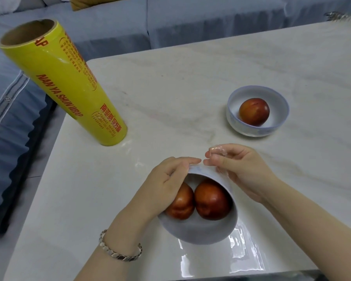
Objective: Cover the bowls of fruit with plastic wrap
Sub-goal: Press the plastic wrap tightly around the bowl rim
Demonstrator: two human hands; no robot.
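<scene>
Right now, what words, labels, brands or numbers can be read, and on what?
"NAN YA SHUN WRAP": red, along the yellow plastic wrap roll.
"AP": end of a cut-off word near the roll's top.
Large red Chinese characters near its base and small print in ovals: too blurred to read.
No text on the near bowl or the far bowl.

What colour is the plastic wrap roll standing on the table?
Yellow with red lettering, seen in the head view: plastic wrap roll.
</scene>
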